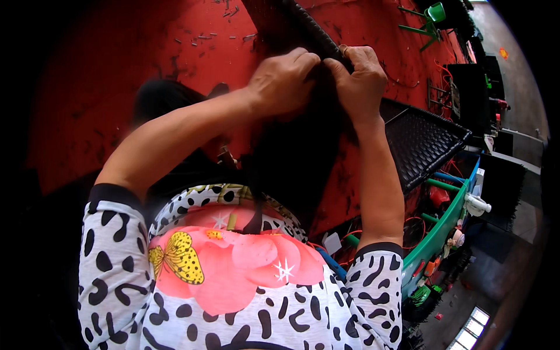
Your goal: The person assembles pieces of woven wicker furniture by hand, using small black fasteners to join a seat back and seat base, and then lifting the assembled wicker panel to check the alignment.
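Observation:
A dark panel with a braided black edge (312,26) runs down from the top of the view to my hands. My right hand (363,76) is closed on this edge, its thumb and curled fingers pinching it from the right side. Just left of it, my left hand (286,79) is closed too, slightly blurred, with its fingertips bent in against the dark panel. Whatever lies between the left fingertips is hidden. Below the hands, the dark material fades into deep shadow, so its lower outline cannot be made out.
A black woven panel (423,140) lies beyond my right forearm. Near it stands a green-edged bench or bin (434,230) with cords and small tools. Dark scraps (204,38) are scattered over the red floor (116,52). A green stool (429,26) is at the far right.

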Demonstrator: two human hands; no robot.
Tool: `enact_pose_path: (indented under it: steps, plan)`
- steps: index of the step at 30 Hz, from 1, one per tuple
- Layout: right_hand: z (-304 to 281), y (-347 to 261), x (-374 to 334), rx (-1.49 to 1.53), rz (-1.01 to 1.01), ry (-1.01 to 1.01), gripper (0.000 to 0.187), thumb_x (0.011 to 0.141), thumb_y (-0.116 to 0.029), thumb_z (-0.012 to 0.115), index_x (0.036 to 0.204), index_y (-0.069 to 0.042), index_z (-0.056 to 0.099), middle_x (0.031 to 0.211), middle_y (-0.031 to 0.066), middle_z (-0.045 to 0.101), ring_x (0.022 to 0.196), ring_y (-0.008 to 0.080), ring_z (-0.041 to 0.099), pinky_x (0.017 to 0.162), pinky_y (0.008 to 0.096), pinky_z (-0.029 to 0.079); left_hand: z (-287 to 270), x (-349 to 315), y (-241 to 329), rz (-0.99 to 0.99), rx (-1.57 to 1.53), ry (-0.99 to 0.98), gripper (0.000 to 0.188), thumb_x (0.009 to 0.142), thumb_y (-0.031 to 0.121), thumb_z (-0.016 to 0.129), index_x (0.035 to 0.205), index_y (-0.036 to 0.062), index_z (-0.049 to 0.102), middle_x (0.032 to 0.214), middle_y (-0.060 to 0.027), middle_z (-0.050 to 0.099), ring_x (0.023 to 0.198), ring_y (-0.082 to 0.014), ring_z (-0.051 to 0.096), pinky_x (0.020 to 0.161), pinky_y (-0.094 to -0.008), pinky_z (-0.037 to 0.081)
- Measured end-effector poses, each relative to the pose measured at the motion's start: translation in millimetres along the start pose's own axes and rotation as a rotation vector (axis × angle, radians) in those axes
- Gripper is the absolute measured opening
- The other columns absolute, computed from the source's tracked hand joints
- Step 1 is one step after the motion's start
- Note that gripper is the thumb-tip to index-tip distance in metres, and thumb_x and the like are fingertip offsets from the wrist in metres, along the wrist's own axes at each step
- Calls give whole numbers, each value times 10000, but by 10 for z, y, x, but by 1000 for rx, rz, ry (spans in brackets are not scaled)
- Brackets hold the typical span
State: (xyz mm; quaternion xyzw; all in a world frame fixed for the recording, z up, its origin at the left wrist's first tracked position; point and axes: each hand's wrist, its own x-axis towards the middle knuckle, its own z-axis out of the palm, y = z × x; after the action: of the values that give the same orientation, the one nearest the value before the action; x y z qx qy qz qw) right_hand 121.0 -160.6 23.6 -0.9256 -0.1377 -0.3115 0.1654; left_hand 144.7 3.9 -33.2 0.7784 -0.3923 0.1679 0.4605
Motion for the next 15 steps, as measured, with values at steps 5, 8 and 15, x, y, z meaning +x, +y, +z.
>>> enact_pose_path:
  steps: [5,8,15]
  plan:
    - [-49,62,73,76,24,2,221,703,-170,742,858,-48,642,818,108,617,752,306,607,674,381,487,-479,383,-142,400,291,123,516,636,84,738,1108,43,532,1106,-123,573,1000,-283,585,899,-426,450]
    - [-84,5,85,117,87,-46,212,702,-162,741,848,-45,641,792,107,613,729,295,608,659,383,486,100,814,-488,591,415,594,316,661,263,727,887,92,586,894,-36,608,940,-248,567,841,-410,376]
    - [-51,72,85,281,236,-73,181,706,-143,737,805,-19,649,748,110,629,699,273,616,646,355,487,-243,754,-364,318,462,-226,377,644,401,735,880,139,602,856,-20,594,907,-201,554,875,-392,350]
